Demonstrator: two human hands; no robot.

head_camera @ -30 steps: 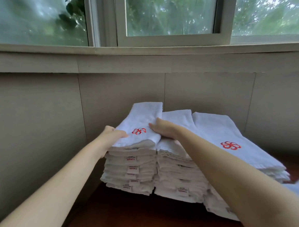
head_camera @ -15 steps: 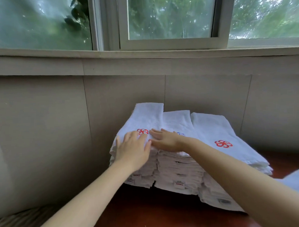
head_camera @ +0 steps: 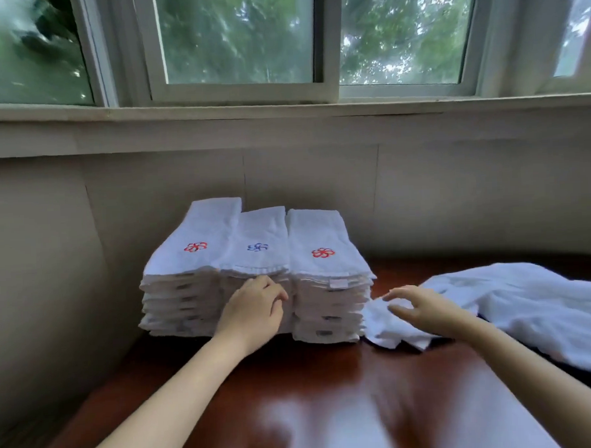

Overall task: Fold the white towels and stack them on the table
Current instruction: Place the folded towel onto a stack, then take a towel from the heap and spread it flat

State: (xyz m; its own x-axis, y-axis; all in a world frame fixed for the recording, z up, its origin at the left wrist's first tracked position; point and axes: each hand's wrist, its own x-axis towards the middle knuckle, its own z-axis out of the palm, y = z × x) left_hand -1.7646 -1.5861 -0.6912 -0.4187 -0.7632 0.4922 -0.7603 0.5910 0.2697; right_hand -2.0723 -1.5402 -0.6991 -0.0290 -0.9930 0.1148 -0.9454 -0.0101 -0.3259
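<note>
Unfolded towels (head_camera: 528, 308): cut by right edge. Stack labels (head_camera: 339, 283) (small, blurred): unreadable. Middle stack (head_camera: 257, 239) front: behind left hand (head_camera: 254, 310).

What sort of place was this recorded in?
Probably a hotel or laundry linen room, though that is a guess. Three stacks of folded white towels with embroidered logos stand on a dark wooden table against a plain wall below a window, with a heap of unfolded towels beside them.

One head-worn view — looking forward and slightly down, close over the table (head_camera: 329, 408) toward the window wall (head_camera: 421, 184).
</note>
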